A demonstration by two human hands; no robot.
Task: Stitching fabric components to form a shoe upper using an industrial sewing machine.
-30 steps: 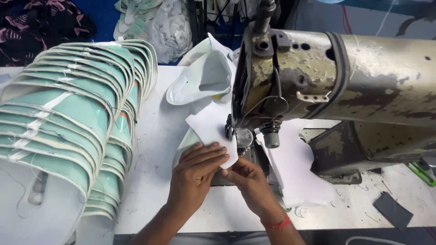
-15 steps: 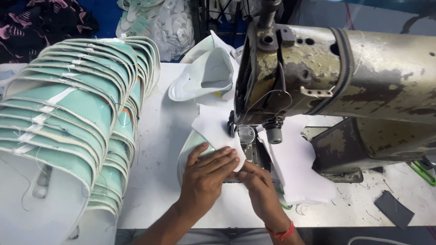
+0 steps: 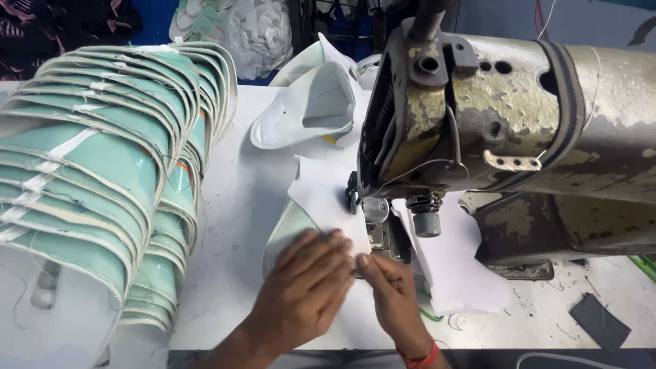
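My left hand (image 3: 304, 290) lies flat, fingers together, on a white and mint-green shoe upper piece (image 3: 316, 198) that rests on the table in front of the sewing machine (image 3: 506, 123). My right hand (image 3: 391, 294) pinches the near edge of the same piece with its fingertips, just before the presser foot (image 3: 374, 210). The piece's white lining runs away under the needle area. Part of the piece is hidden under my left hand.
A tall stack of mint-green and white sewn pieces (image 3: 102, 184) fills the left. Finished curved pieces (image 3: 311, 109) lie behind the work. White sheets (image 3: 451, 266) lie under the machine head, and a dark scrap (image 3: 600, 321) sits at the right on the white table (image 3: 239, 205).
Both hands have slid toward me and slightly left along the piece. The left hand now lies flatter over the near part of the piece.
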